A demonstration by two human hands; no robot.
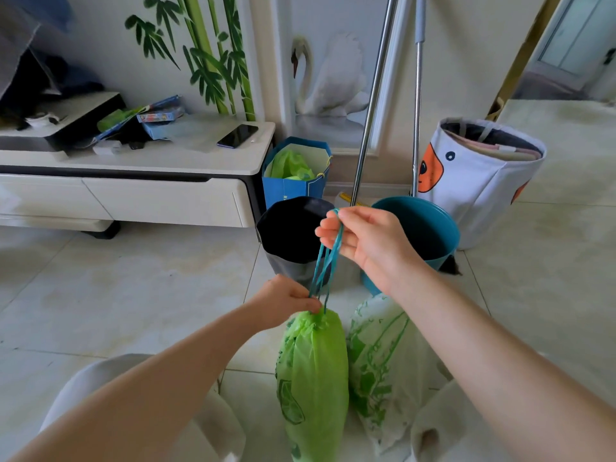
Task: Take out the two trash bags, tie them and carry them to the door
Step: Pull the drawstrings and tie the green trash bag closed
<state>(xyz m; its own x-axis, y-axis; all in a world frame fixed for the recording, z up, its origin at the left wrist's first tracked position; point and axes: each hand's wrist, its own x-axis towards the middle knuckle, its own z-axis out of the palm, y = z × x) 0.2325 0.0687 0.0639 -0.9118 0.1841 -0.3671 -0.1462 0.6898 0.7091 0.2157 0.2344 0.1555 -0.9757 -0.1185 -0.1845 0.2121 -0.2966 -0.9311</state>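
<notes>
We are pinching the teal drawstring (328, 253) with our right hand (365, 243), thumb and fingers closing on its loops at the top, the cords running taut down toward seven o'clock. Our left hand (286, 303) is gripping the gathered neck of the green trash bag (313, 378), fingers curling round it where the cords are coming out. That bag is hanging upright between our forearms. Just beside it, at three o'clock, the white-and-green trash bag (383, 361) is sitting on the tiled floor (133, 295), partly behind our right forearm. At twelve o'clock from our hands, the dark bin (290, 235) and the teal bin (430, 231) are standing side by side. Farther out at ten o'clock, a phone (237, 136) is lying on the white cabinet (133, 181).
</notes>
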